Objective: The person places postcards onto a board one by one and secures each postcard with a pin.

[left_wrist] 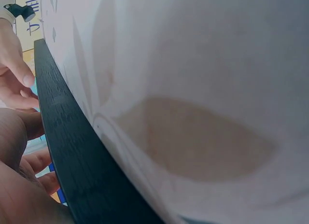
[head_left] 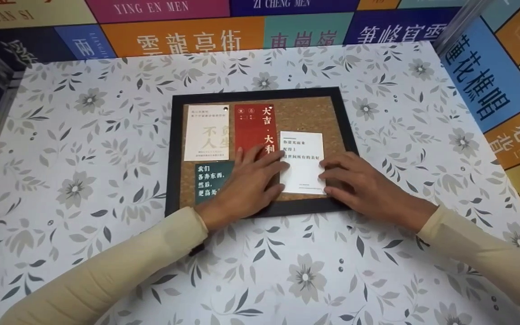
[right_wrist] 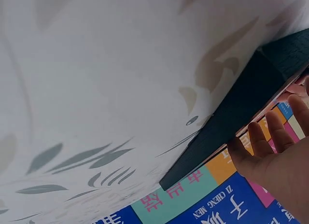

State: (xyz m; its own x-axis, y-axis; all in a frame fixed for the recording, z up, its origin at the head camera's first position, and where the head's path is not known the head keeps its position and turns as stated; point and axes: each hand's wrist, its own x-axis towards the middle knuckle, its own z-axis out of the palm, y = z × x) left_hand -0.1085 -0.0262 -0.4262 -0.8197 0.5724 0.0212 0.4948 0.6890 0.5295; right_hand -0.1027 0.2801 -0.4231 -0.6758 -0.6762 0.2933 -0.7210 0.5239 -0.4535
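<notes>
A black-framed corkboard (head_left: 305, 115) lies on the table with cards on its face. Toward its right side is a white card (head_left: 302, 174) with dark printed lines, between my two hands. My left hand (head_left: 251, 183) reaches over the board, its fingertips at this card's left edge, and covers part of a red card (head_left: 253, 128) and a green card (head_left: 209, 180). At the white card's right edge, the fingertips of my right hand (head_left: 368, 187) touch down, fingers loosely bent. The right wrist view shows that hand (right_wrist: 275, 161) beside the dark frame edge (right_wrist: 227, 122).
A cream card (head_left: 206, 131) occupies the board's upper left. Small dark pins show at the top corners of the cream and red cards. The table wears a white floral cloth (head_left: 305, 277). Colourful lettered panels (head_left: 188, 38) stand behind and at both sides.
</notes>
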